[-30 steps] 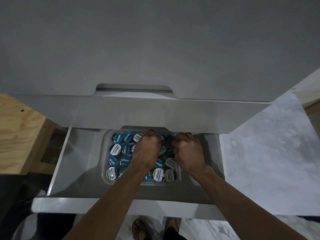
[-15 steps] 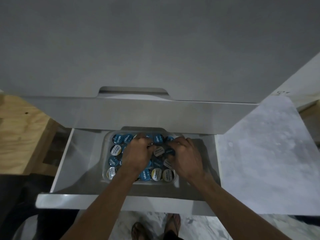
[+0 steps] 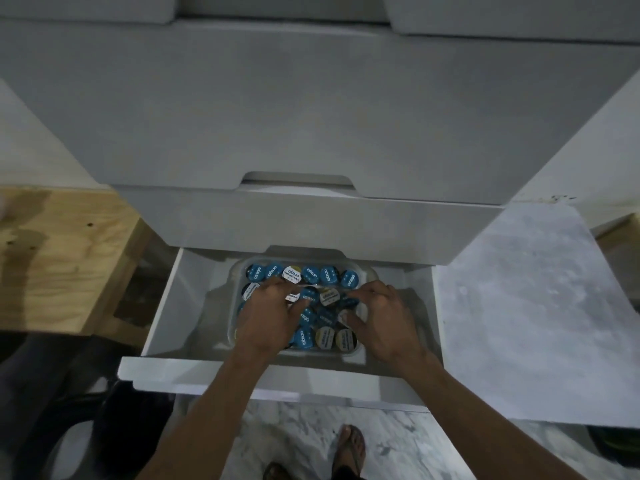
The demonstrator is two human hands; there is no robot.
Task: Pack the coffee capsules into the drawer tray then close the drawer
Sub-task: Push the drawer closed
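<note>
While the white drawer (image 3: 194, 306) stands pulled out below a closed drawer front (image 3: 311, 223), a clear plastic tray (image 3: 362, 271) sits inside it near the middle, packed with coffee capsules (image 3: 310, 273) lying lid-up, most with blue lids and a few with white or pale gold ones. Both hands reach down into the tray from the near side. The left hand (image 3: 270, 317) lies over the left and middle part of the capsules, its fingers (image 3: 294, 311) spread and bent down onto the lids; whether they pinch one cannot be told. The right hand (image 3: 384, 317) rests at the tray's right edge, with curled fingers (image 3: 367, 292) reaching toward capsules in the middle row and the thumb (image 3: 353, 318) pressing on a pale-lidded capsule; whether it actually grips anything is also unclear. A wooden board (image 3: 59, 258) lies left of the drawer, and a pale marbled surface (image 3: 519, 306) lies to its right. Sandalled feet (image 3: 349, 448) stand on the marbled floor (image 3: 298, 424) below the drawer's front panel (image 3: 214, 375).
</note>
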